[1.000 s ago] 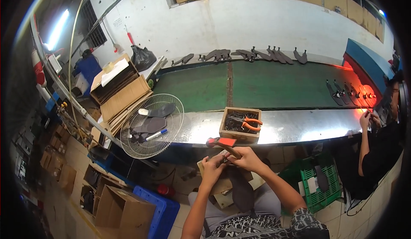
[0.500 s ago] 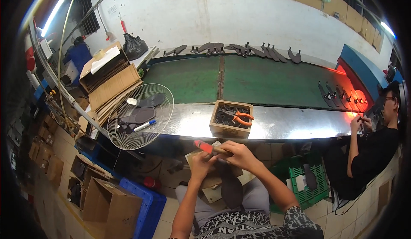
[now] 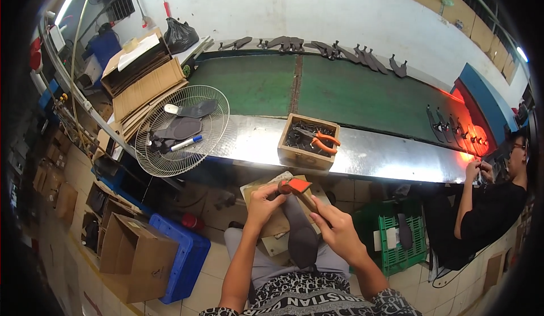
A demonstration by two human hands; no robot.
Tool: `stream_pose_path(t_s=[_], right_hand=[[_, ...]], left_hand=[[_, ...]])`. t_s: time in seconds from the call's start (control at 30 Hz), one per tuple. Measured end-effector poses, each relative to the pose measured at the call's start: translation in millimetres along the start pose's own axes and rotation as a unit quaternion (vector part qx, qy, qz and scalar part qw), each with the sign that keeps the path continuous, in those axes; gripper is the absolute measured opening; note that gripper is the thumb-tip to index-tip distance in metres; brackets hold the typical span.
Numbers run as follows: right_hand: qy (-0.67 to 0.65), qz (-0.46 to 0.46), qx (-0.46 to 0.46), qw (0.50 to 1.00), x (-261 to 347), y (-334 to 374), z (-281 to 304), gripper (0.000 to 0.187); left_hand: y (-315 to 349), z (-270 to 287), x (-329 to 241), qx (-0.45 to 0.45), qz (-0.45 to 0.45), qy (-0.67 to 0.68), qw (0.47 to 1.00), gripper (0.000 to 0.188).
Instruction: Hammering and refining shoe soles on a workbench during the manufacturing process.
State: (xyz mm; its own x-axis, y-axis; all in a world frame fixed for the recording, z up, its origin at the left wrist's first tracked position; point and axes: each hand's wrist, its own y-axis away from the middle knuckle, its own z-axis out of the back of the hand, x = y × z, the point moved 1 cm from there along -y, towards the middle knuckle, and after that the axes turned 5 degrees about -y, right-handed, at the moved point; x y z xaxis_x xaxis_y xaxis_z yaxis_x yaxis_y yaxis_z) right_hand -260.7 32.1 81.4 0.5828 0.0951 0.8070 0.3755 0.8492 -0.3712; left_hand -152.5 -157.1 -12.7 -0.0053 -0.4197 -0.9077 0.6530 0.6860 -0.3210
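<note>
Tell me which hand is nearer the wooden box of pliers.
Left. The left hand sits just below the box, slightly to its left; the right hand is lower, farther off toward the lap.

A dark grey, tongue-shaped shoe piece (image 3: 301,238) is lying lengthwise over the person's lap, its upper end resting on a wooden board, while a tool with a red head (image 3: 296,186) and a wooden handle is pressing on its top, tilted to the right.
</note>
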Motion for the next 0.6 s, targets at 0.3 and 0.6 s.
stream_pose_path(t_s=[0.3,0.6], right_hand=[[0.046,0.027,-0.009,0.999,-4.6,-0.7,4.1,0.044],[-0.013,0.075,-0.101,0.992,29.7,-11.1,29.9,0.019]], left_hand=[[6.4,-5.0,-13.4,-0.010,0.021,-0.128,0.991,0.051],[-0.1,-4.8,-21.6,-0.026,-0.018,-0.053,0.998,0.037]])
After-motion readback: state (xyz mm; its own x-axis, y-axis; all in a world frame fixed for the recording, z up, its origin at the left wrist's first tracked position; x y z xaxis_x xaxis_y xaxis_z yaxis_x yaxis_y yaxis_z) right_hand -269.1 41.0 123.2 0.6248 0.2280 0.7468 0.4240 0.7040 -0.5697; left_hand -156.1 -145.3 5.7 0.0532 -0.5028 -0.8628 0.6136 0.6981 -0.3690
